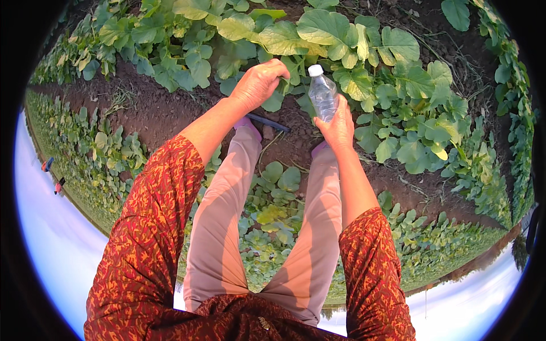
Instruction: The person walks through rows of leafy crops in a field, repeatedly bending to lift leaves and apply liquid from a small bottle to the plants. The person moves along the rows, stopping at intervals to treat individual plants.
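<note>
My right hand [339, 127] is wrapped around the lower part of a clear plastic bottle [323, 96]. The bottle leans slightly, its white screw cap [315, 70] pointing away from me and fastened on. What is inside it cannot be made out. To the left of the bottle, my left hand [261, 82] has thumb and fingers pinched together on a green leaf [283, 86]; the fingertips are partly hidden. Broad-leaved crop plants [281, 38], likely radish or a similar brassica, grow just beyond both hands.
A dark rod or tube [269, 122] lies on the brown soil [294, 143] by my left foot. My purple shoes [248, 124] stand between crop rows. More leafy plants [418, 132] spread to the right. Two distant people [59, 186] are at the far left edge.
</note>
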A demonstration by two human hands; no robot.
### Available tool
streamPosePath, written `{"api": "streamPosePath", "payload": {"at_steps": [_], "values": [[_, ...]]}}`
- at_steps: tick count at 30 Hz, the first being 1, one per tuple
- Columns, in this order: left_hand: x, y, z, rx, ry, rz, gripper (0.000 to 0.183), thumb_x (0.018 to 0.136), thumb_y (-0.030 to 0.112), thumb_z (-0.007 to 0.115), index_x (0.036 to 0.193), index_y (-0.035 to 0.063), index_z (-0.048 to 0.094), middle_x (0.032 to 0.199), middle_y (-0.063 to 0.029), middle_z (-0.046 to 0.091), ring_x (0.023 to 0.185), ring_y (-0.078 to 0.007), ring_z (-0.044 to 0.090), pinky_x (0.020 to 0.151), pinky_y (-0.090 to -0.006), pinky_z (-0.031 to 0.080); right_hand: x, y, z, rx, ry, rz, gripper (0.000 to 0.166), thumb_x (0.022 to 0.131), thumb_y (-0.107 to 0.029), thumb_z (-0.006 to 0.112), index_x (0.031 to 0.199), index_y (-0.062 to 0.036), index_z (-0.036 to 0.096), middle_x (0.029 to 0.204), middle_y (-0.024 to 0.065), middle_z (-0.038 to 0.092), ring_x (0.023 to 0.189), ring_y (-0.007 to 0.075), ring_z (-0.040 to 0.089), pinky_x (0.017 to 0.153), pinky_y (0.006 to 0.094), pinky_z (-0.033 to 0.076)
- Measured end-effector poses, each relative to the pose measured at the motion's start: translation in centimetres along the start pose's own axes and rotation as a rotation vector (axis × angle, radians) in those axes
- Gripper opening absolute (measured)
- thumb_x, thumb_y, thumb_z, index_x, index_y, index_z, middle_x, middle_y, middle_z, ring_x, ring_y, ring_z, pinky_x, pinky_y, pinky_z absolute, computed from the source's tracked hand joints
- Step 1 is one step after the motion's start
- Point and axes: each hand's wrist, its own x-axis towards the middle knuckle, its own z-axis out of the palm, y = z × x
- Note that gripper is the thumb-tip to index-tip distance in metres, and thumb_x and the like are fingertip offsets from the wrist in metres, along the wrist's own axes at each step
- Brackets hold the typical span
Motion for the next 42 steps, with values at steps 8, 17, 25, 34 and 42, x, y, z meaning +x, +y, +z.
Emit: {"api": "streamPosePath", "payload": {"at_steps": [8,17,25,34,42], "values": [[-1.2,-0.9,-0.7,0.012,0.027,-0.009,0.023,0.071,-0.014,0.051,0.086,0.0033,0.054,0.091,-0.0086,0.060,0.085,-0.0273,0.060,0.073,-0.0339,0.048,2.5,-1.4,2.0,-0.141,-0.011,0.048,0.081,0.062,-0.023,0.078,0.129,-0.0137,0.033,0.115,0.0139,0.052,0.106,0.0338,0.052,0.085,0.0461,0.044],[-2.0,-1.2,-0.7,0.038,0.065,-0.048,0.021,0.071,-0.012,0.051,0.085,0.0035,0.054,0.092,-0.0090,0.061,0.087,-0.0290,0.060,0.074,-0.0349,0.048,3.3,-1.1,2.6,-0.236,-0.060,0.088,0.083,0.062,-0.024,0.078,0.131,-0.0168,0.033,0.120,0.0126,0.049,0.110,0.0324,0.050,0.088,0.0489,0.043],[-2.6,0.2,-0.5,0.047,0.091,-0.037,0.020,0.072,-0.009,0.054,0.086,0.0045,0.056,0.098,-0.0089,0.060,0.089,-0.0298,0.059,0.074,-0.0361,0.049,3.1,-1.1,1.9,-0.233,-0.023,0.042,0.083,0.061,-0.022,0.079,0.129,-0.0132,0.033,0.120,0.0152,0.050,0.108,0.0357,0.050,0.089,0.0466,0.043],[-2.8,4.0,-0.6,0.057,0.110,-0.093,0.017,0.076,-0.004,0.055,0.088,0.0075,0.059,0.099,-0.0074,0.060,0.088,-0.0302,0.059,0.075,-0.0375,0.049,0.3,-0.2,-0.1,0.059,0.024,-0.104,0.086,0.060,-0.016,0.079,0.131,-0.0104,0.032,0.122,0.0168,0.047,0.109,0.0354,0.049,0.092,0.0428,0.043],[3.2,8.1,0.9,-0.533,0.151,-0.676,0.029,0.088,0.016,0.058,0.114,0.0033,0.057,0.108,-0.0053,0.061,0.094,-0.0130,0.059,0.077,-0.0291,0.047,-5.0,3.0,-3.3,0.379,0.168,-0.054,0.085,0.061,-0.011,0.079,0.131,-0.0122,0.032,0.121,0.0140,0.046,0.111,0.0332,0.048,0.096,0.0410,0.040]]}}
